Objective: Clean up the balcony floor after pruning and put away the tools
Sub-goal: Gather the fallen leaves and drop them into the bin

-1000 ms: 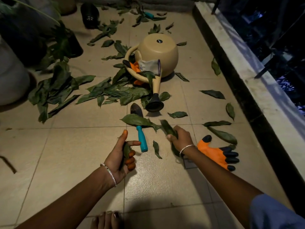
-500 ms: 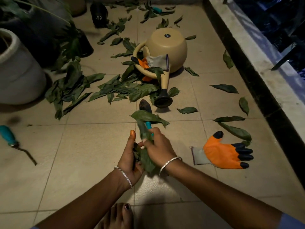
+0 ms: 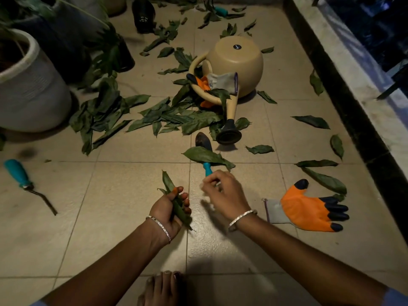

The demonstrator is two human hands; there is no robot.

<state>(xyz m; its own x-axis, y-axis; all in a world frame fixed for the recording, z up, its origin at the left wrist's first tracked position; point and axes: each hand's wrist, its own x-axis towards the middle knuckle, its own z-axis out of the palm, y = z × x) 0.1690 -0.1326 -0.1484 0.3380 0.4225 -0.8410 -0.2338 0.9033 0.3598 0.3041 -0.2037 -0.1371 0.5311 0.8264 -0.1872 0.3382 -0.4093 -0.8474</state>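
Across the tiled balcony floor (image 3: 106, 228), cut green leaves are lying scattered. The thickest leaf heap (image 3: 167, 118) is sitting between a white ribbed planter (image 3: 31, 91) at the left and a beige watering can (image 3: 238, 60), which is lying tipped over with its black rose pointing toward the person. A grey-cuffed glove (image 3: 220, 81) is hanging over the can's handle. An orange glove with black fingertips (image 3: 309, 208) is lying flat on the tiles just beside the right forearm. A teal-handled trowel (image 3: 204, 140) is lying in front of the hands, with one broad leaf (image 3: 203, 155) draped across its neck. Well apart at the left, a teal-handled hand tool (image 3: 17, 173) with a thin metal shank is resting on the floor. The left hand (image 3: 167, 210) is gripping a bunch of leaves (image 3: 169, 182), fingers wrapped round them and the tips poking above the fist. The right hand (image 3: 227, 195) is hovering over the end of the trowel's handle with fingers curled; blur is hiding whether they are holding anything
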